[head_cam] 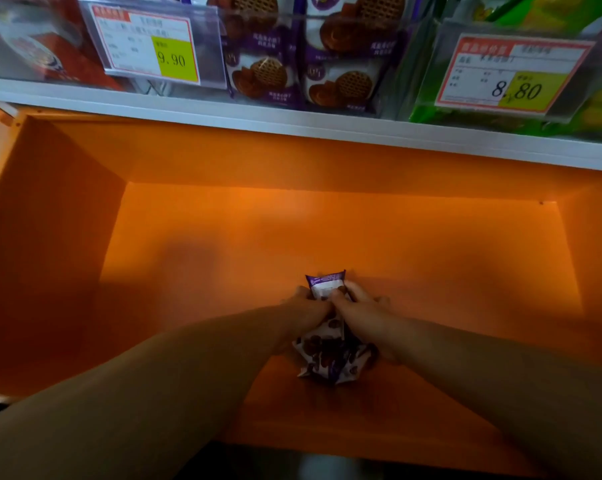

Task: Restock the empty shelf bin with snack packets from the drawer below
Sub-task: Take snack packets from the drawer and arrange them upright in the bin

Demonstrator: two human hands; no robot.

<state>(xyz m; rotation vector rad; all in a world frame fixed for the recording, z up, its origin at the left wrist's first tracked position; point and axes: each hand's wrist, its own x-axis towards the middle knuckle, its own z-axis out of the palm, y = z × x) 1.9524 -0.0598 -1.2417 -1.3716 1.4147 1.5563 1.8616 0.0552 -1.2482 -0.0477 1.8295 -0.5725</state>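
Red packets: glossy red snack packs (50,46) in a clear bin, above and far left of the hands.
Left tag: white and yellow price label (147,43) reading 9.90, above and left of the hands.
Drawer: deep orange open drawer (188,237) surrounding both hands; its floor around them is bare.
Left hand: left hand (304,306) low in the drawer, fingers curled round the bunch of packets.
Packets: purple and white crinkly snack packets (327,355), a small cluster clutched between the two hands, one end poking out beyond the fingers; exact count cannot be told.
Right hand: right hand (358,304) pressed against the left, fingers also gripping the bunch.
Shelf: white shelf edge (292,126) running above the hands.
Bin: clear plastic shelf bin (303,64) straight above the hands, showing matching purple packets stacked inside.
Right tag: price label (510,74) reading 8.80, above and right.
Green packets: green packs (569,15), above and far right.
Step in hand: gathering what looks like the drawer's last packets.
Next move: likely lift the bunch clear of the drawer wall and up over the shelf edge, keeping a firm two-handed hold so none slips.
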